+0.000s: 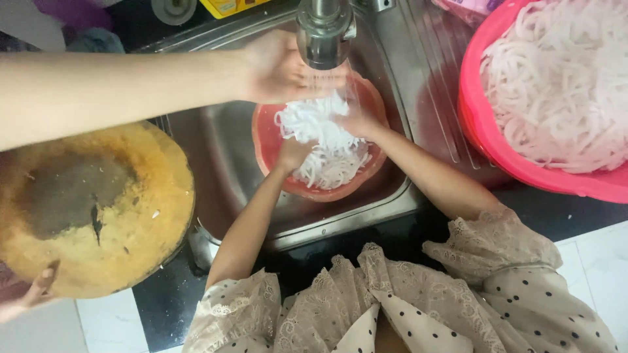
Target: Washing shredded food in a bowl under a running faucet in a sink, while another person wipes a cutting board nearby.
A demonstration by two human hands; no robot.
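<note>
Other person's arm (pixel 131 85): reaches across from the left, open palm under the tap (pixel 325 33).
Left hand (pixel 292 155): fingers curled, gripping white noodles (pixel 324 140) inside the red bowl (pixel 268 140) in the sink (pixel 222 150).
Right hand (pixel 360 123): cupped against the noodles, forearm angled down-right.

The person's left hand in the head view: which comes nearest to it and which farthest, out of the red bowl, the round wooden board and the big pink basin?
From the left hand:
1. Red bowl, in the sink; the hand is in it, on the white strips.
2. Round wooden board, off to the picture's left.
3. Pink basin, at the right on the drainboard.
</note>
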